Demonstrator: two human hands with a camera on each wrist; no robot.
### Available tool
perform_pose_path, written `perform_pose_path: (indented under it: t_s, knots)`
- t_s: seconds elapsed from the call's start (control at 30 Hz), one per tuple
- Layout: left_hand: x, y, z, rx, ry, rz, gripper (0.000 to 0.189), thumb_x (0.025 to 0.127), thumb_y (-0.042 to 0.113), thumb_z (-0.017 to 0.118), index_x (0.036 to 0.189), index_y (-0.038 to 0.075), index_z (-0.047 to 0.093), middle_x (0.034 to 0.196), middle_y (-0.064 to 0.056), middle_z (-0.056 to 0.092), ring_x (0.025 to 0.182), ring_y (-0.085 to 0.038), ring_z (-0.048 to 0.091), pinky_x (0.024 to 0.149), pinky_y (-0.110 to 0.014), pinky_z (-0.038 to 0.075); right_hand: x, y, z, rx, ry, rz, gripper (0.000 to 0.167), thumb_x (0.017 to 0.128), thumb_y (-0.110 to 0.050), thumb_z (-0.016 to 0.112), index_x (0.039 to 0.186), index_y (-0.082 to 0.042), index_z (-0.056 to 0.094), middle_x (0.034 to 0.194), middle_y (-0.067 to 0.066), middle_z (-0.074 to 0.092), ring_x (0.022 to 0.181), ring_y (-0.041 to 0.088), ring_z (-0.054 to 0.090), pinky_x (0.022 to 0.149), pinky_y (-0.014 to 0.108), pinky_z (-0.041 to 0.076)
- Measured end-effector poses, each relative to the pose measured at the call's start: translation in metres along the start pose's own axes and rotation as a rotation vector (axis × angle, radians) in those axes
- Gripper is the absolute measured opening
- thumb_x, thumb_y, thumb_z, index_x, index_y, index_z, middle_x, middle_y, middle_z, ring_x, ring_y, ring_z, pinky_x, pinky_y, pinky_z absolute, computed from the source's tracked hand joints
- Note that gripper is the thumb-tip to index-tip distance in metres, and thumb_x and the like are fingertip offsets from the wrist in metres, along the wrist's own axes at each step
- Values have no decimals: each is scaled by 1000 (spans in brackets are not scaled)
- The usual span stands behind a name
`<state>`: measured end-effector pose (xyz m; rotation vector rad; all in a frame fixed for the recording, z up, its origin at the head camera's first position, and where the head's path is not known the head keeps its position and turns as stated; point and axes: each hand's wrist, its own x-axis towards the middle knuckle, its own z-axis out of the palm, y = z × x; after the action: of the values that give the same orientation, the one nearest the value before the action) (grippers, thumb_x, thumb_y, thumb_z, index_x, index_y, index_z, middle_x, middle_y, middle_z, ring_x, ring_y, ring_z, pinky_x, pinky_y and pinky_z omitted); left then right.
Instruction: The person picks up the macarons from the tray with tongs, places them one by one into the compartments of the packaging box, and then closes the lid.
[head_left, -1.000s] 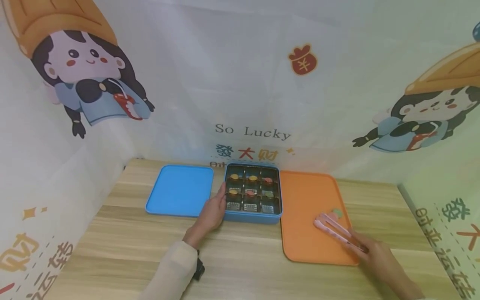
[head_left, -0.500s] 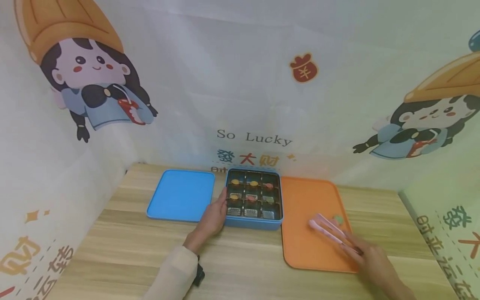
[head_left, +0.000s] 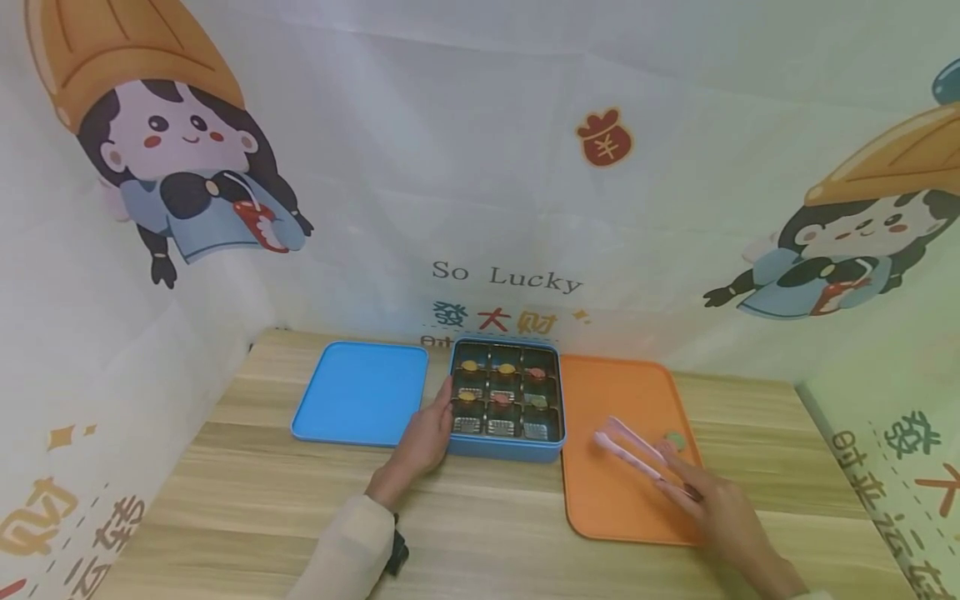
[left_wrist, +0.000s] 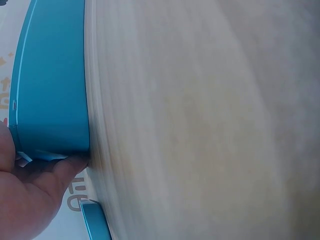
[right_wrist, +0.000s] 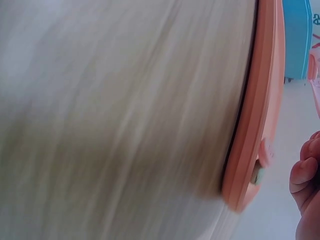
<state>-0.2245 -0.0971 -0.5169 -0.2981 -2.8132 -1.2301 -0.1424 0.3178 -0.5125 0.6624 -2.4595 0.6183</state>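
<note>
My left hand rests along the left side of a blue square box, fingers against its wall; in the left wrist view they meet the box's corner. Inside, a black divided tray carries several small round pieces, such as a yellow piece and a red-pink piece. My right hand grips pink tongs over an orange tray. The tong tips point left toward the box and stand apart. Beside the fingers lies a round green piece; a pink piece shows near it in the right wrist view.
A flat blue lid lies left of the box on the wooden table. The orange tray sits right against the box's right side. Behind, a white printed cloth hangs at the table's back edge.
The right hand and tongs have moved left over the orange tray, away from the green piece. The left hand stays at the box. The view has tilted slightly.
</note>
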Motion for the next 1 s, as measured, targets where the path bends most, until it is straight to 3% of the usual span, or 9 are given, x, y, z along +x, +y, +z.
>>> perform_pose_path:
  t_s: [0.17,0.23,0.37,0.47,0.6,0.7,0.83,1.0]
  knots:
    - [0,-1,0,3,7,13,52,106,10,37,156,1,25,145,-26,47,120,-43,58,101,-51,48,4,-3,6,12,32,-60,50,91,-41,64,122,-3,70,61,-14,47,56,-9,26,45,8,29]
    - [0,-1,0,2,5,14,52,106,10,37,156,0,25,145,-26,47,120,-43,57,101,-51,47,6,-4,8,13,26,-58,49,90,-40,66,118,-1,72,61,-17,38,55,-9,25,44,9,28]
    - [0,-1,0,0,0,12,52,106,10,37,155,-1,25,146,-26,46,121,-43,57,102,-51,47,10,-8,12,14,25,-45,42,81,-26,78,114,-1,73,62,-18,38,55,-9,26,44,9,28]
    - [0,-1,0,3,-2,12,52,106,10,37,155,-2,25,146,-26,46,111,-41,63,101,-50,48,13,-12,14,12,34,-46,41,79,-25,80,113,-3,74,62,-18,37,55,-8,27,44,9,28]
    - [0,-2,0,12,-3,16,52,106,10,38,155,-3,25,144,-27,48,87,-36,68,95,-49,52,16,-15,18,22,34,-61,41,85,-33,74,114,-3,74,61,-18,36,55,-8,28,44,9,29]
    - [-1,-2,1,15,-3,19,52,106,10,38,155,-3,25,145,-27,47,91,-37,68,96,-49,51,19,-17,21,40,26,-75,45,90,-38,67,115,-1,73,61,-17,35,54,-9,26,44,9,29]
    - [-1,-1,0,8,-4,16,52,106,10,37,155,-3,25,146,-26,45,112,-42,63,102,-50,47,25,-20,25,52,19,-100,48,93,-40,62,116,1,72,63,-16,34,53,-10,24,43,8,29]
    - [0,0,0,8,-1,11,52,106,10,37,155,-2,25,145,-27,47,118,-43,59,101,-51,48,32,-26,28,28,-20,-84,41,86,-27,74,118,-2,72,66,-14,34,54,-9,22,43,8,28]
